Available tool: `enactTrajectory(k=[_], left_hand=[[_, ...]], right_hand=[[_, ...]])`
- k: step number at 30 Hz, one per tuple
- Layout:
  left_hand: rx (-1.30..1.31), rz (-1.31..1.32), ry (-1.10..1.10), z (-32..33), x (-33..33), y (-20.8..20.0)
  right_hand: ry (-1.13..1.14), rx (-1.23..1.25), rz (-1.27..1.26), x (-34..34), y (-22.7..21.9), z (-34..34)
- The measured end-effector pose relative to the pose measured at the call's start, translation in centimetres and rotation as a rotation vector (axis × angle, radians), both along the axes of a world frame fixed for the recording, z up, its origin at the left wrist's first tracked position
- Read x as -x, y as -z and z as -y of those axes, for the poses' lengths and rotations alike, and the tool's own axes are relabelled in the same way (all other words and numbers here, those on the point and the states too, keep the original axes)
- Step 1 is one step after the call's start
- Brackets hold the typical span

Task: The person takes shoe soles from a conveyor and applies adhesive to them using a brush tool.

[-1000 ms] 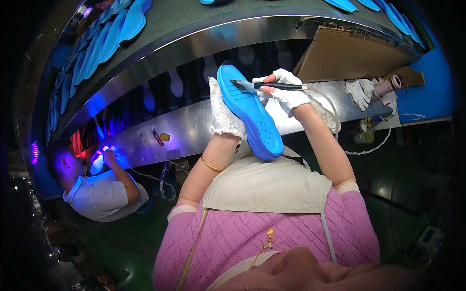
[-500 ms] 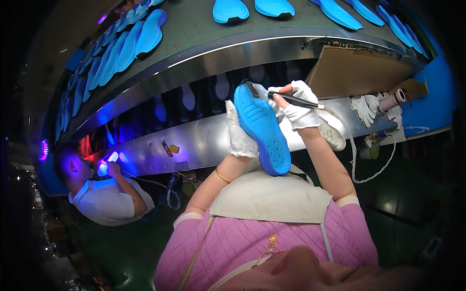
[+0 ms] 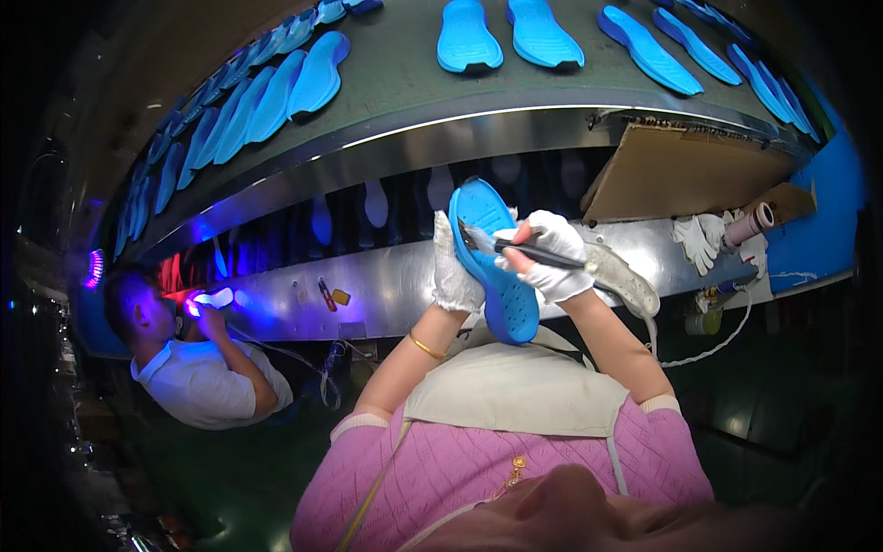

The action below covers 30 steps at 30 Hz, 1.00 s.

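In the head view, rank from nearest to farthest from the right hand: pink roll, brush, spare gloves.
1. Brush: in the right hand.
2. Spare gloves: to the hand's right.
3. Pink roll: farther right, past the gloves.

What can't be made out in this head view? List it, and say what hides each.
All in the head view:
Underside of the held blue sole: turned away from the camera.
Left hand: any fingers beneath that sole are covered by it.
Top-middle sole: far end cut off by the upper edge.
Glowing piece by the co-worker: surface washed out by glare.
Space behind the cardboard: the board blocks it.
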<state>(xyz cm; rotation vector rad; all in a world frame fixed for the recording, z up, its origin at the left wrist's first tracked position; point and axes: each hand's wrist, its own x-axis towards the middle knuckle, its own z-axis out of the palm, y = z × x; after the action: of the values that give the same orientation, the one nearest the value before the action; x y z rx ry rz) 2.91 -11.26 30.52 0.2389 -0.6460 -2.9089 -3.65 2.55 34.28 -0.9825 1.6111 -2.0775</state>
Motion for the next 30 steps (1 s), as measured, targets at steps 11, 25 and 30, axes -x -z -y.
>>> enactTrajectory(k=[11,25,30], left_hand=[[0.090,0.004,0.100,2.9,-1.0,-0.2],[0.389,0.123,0.183,0.6,-4.8,0.0],[0.267,-0.065,0.080,1.6,-1.9,-0.2]], right_hand=[[0.115,-0.011,-0.005,-1.4,1.3,-0.4],[-0.188,-0.084,0.129,-2.1,2.5,-3.3],[0.013,0.023,0.138,-2.0,1.5,-2.0]])
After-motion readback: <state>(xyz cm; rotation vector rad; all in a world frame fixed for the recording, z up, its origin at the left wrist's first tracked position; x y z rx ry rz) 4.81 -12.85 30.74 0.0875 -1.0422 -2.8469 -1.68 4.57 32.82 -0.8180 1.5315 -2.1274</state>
